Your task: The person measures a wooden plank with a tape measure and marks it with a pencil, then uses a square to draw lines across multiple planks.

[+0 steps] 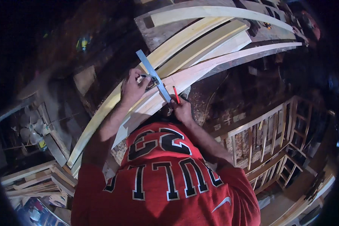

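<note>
A combination square lies across the long pale boards, its metal blade [148,65] slanting from upper left to lower right. My left hand [132,89] is closed around the square's dark head, the fingers partly hiding it. My right hand [182,110] grips a red pencil [175,91] that points upward, away from me. The right fingertips are beside the lower end of the blade. Under the blade lies a pale, slightly curved board [188,74], nearest to me. Beyond it are a thicker beam [207,45] and another curved board [98,116].
A separate curved board [214,12] rests at the far end of the worktable [154,35]. Slatted wooden frames [260,126] stand at the lower right. Stacked wood strips [37,180] sit at the lower left. Wood shavings [119,150] show near my body.
</note>
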Demonstrator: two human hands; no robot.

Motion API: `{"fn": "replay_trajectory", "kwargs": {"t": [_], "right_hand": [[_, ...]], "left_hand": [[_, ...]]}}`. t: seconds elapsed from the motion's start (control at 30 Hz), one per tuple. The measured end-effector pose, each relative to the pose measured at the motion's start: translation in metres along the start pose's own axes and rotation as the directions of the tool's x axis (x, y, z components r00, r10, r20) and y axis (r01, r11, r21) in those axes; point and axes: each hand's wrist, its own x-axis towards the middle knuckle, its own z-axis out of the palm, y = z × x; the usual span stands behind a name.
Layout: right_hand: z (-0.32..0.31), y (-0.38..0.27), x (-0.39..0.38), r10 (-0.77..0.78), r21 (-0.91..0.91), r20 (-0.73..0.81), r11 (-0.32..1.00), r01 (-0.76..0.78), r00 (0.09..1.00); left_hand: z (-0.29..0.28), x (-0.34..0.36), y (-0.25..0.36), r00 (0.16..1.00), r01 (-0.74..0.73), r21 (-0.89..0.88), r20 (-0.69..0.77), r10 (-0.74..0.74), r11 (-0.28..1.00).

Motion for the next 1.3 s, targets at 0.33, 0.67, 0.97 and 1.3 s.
{"fn": "replay_trajectory", "kwargs": {"t": [0.33, 0.67, 0.97, 1.3], "right_hand": [[0.011, -0.005, 0.001, 0.004, 0.061, -0.092, 0.998, 0.002, 0.996], [-0.003, -0.029, -0.003, -0.18, -0.156, -0.249, 0.977, 0.144, 0.952], [-0.005, -0.015, 0.005, 0.012, 0.295, -0.057, 0.955, 0.005, 0.998], [-0.006, -0.017, 0.005, 0.018, 0.326, -0.052, 0.945, 0.0, 0.998]], "left_hand": [[0.024, 0.006, -0.027, 0.958, 0.137, -0.125, 0.269, -0.099, 0.983], [0.029, 0.012, -0.037, 0.947, 0.1, -0.092, 0.313, -0.067, 0.991], [0.029, 0.014, -0.041, 0.941, 0.049, -0.028, 0.337, -0.037, 0.998], [0.036, 0.008, -0.044, 0.965, -0.017, -0.06, 0.26, 0.032, 0.998]]}}
